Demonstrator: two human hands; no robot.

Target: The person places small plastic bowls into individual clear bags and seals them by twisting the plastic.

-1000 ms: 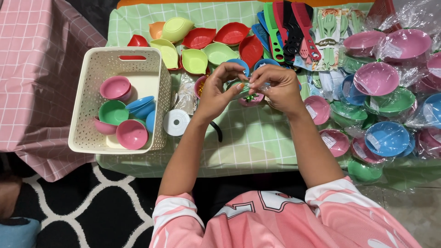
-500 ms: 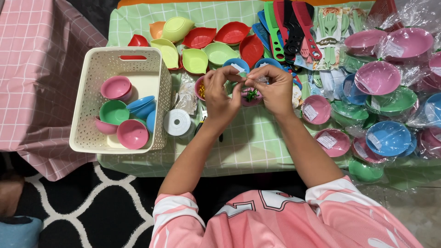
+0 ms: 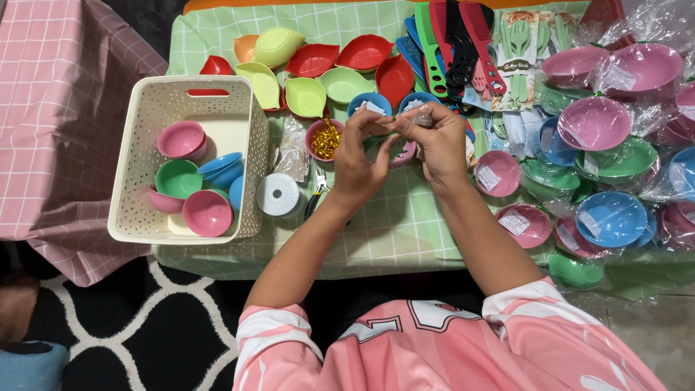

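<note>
My left hand and my right hand meet fingertip to fingertip over the green checked table. Together they pinch a small piece with clear wrap, mostly hidden by my fingers. Just under my hands lies a pink bowl. Left of my left hand stands a small pink bowl of gold twist ties.
A cream basket at the left holds several pink, green and blue bowls. A white tape roll and a small black tool lie beside it. Leaf-shaped dishes, combs and wrapped bowls fill the back and right.
Both hands have moved a little farther from my body and closed tighter together. The green bit seen between my fingers earlier is now covered.
</note>
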